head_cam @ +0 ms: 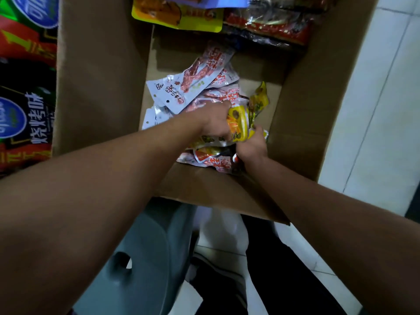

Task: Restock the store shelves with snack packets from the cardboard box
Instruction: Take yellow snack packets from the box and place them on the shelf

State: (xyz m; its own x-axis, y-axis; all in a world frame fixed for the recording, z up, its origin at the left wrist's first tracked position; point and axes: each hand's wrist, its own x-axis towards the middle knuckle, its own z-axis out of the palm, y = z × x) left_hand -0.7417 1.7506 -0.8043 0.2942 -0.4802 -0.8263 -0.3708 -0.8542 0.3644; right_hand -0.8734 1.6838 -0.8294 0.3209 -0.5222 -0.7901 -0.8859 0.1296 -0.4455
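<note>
An open cardboard box point(297, 123) stands on the floor in front of me, with several white-and-red snack packets point(191, 85) lying loose at its bottom. Both my hands reach down into it. My left hand point(214, 120) grips the left side of a bunch of yellow snack packets point(241, 123). My right hand point(253, 145) grips the same yellow bunch from below and to the right. More white-and-red packets point(213, 163) lie under my hands at the near wall.
Shelves on the left hold big chip bags point(25, 114). Yellow packets point(177, 17) and red-black packets point(270, 26) hang or lie at the top beyond the box. A grey plastic stool point(145, 258) stands under my arms. White floor tiles point(375, 133) run on the right.
</note>
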